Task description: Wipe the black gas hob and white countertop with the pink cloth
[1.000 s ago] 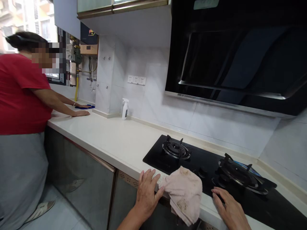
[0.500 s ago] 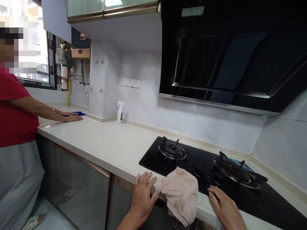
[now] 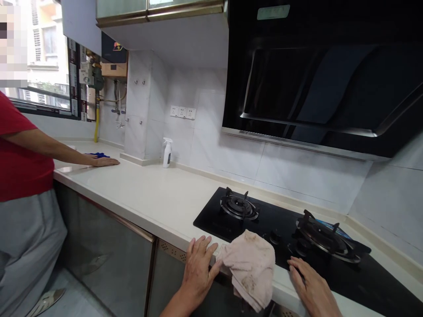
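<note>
My left hand (image 3: 200,270) rests with fingers apart on the front edge of the pale countertop (image 3: 145,193). Its thumb reaches the side of a stained pinkish cloth (image 3: 253,266), which drapes over the counter edge and onto the black gas stove (image 3: 211,220). To the right of the cloth, my right hand (image 3: 312,284) lies with fingers stretched out at the stove's front edge, holding nothing. Two burners show on the stove, the left burner (image 3: 239,207) and the right burner (image 3: 327,237), with a control knob (image 3: 273,237) between them.
Above the stove juts a black range hood (image 3: 307,88). A white spray bottle (image 3: 167,153) stands against the back wall. At far left, a person in a red shirt (image 3: 26,163) leans a hand (image 3: 105,162) on the counter beside a blue cloth (image 3: 99,155). Cabinets (image 3: 112,246) run below.
The view has shifted slightly, and the other person has straightened a little, with one hand drawn out of sight. My hands and the pinkish cloth stay in place.
</note>
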A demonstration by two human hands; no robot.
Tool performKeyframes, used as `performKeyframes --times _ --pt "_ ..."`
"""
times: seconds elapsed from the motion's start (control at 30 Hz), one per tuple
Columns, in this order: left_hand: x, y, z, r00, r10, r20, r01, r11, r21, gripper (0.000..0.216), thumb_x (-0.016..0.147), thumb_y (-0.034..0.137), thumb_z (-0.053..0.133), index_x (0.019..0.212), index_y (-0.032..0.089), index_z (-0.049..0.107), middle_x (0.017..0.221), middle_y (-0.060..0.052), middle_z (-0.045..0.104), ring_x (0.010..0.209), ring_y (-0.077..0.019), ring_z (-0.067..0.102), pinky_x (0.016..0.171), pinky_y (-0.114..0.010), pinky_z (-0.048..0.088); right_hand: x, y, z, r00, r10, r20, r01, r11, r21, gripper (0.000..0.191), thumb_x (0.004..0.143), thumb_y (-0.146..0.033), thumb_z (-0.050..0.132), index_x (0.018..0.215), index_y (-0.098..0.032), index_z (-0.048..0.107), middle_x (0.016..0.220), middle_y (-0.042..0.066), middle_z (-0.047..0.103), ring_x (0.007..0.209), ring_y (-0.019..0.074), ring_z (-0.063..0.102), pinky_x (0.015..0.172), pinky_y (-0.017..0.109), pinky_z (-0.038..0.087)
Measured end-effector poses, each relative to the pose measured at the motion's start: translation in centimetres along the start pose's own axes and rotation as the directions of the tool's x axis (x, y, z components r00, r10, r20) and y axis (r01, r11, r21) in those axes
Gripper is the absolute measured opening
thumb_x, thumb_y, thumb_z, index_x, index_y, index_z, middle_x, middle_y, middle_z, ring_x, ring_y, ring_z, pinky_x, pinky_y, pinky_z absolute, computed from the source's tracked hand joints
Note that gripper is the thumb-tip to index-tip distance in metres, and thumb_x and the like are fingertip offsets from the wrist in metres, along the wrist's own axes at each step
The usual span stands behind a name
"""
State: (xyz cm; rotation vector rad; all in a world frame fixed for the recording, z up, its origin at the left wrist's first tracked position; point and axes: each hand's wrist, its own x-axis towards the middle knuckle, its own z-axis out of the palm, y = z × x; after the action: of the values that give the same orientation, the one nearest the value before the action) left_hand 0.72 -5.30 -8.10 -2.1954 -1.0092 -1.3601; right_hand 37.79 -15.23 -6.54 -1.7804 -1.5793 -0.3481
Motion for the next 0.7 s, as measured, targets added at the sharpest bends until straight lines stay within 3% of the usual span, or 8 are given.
performKeyframes --times 0.13,0.27,0.37,0.5,0.6,0.7 --pt "0.0 0.0 0.1 1.000 -0.009 -0.008 0.009 1.000 -0.001 0.030 0.101 0.034 0.058 0.129 0.026 0.064 0.134 -0.008 0.067 0.130 -0.0274 0.057 0.119 -0.053 0.033 0.1 -0.1 -0.7 0.996 0.081 0.044 -0.086 0.989 0.118 0.047 0.091 -0.061 0.049 0.111 -0.027 0.075 0.134 0.009 0.069 0.129 0.0316 0.061 0.101 0.048 0.054" --pt "-0.1 0.0 0.3 1.000 -0.002 -0.011 0.002 1.000 -0.003 0.030 0.101 0.033 0.058 0.129 0.027 0.064 0.135 -0.007 0.067 0.130 -0.0266 0.057 0.120 -0.051 0.031 1.0 -3.3 -2.0 0.970 0.204 -0.134 -0.160 0.945 0.286 0.053 0.091 -0.066 0.050 0.119 -0.027 0.071 0.146 0.011 0.057 0.135 0.0318 0.054 0.088 0.041 0.058" --pt "-0.1 0.0 0.3 1.000 -0.010 -0.008 0.010 1.000 -0.006 0.030 0.101 0.032 0.057 0.129 0.026 0.065 0.134 -0.007 0.067 0.130 -0.0271 0.057 0.120 -0.051 0.032 1.9 -8.9 -1.5 0.975 0.072 -0.209 -0.018 0.968 0.251 0.052 0.094 -0.064 0.050 0.127 -0.028 0.067 0.154 0.010 0.049 0.143 0.0330 0.046 0.104 0.050 0.050" --pt "-0.1 0.1 0.2 1.000 -0.023 -0.002 0.023 1.000 -0.004 0.029 0.102 0.031 0.055 0.128 0.026 0.067 0.133 -0.007 0.068 0.129 -0.0272 0.058 0.119 -0.052 0.032 2.5 -16.4 2.0 0.975 -0.216 -0.055 0.219 0.974 0.056 0.039 0.097 -0.052 0.051 0.123 -0.031 0.071 0.148 0.010 0.057 0.139 0.0346 0.050 0.113 0.059 0.038" --pt "0.0 -0.1 0.2 1.000 -0.013 -0.002 0.013 1.000 -0.007 0.030 0.104 0.029 0.050 0.129 0.027 0.067 0.132 -0.007 0.068 0.129 -0.0255 0.058 0.120 -0.050 0.031 2.4 -19.2 4.2 0.978 -0.206 0.011 0.206 0.971 -0.122 0.030 0.094 -0.046 0.059 0.113 -0.030 0.075 0.135 0.011 0.066 0.133 0.0392 0.053 0.112 0.065 0.033" --pt "-0.1 -0.4 0.4 1.000 0.010 -0.022 -0.010 1.000 -0.016 0.032 0.104 0.027 0.047 0.129 0.027 0.066 0.133 -0.005 0.069 0.129 -0.0242 0.058 0.121 -0.049 0.031 2.5 -20.3 4.9 0.969 -0.240 0.057 0.247 0.952 -0.183 0.032 0.095 -0.045 0.063 0.118 -0.026 0.073 0.128 0.013 0.069 0.123 0.0361 0.059 0.107 0.061 0.041"
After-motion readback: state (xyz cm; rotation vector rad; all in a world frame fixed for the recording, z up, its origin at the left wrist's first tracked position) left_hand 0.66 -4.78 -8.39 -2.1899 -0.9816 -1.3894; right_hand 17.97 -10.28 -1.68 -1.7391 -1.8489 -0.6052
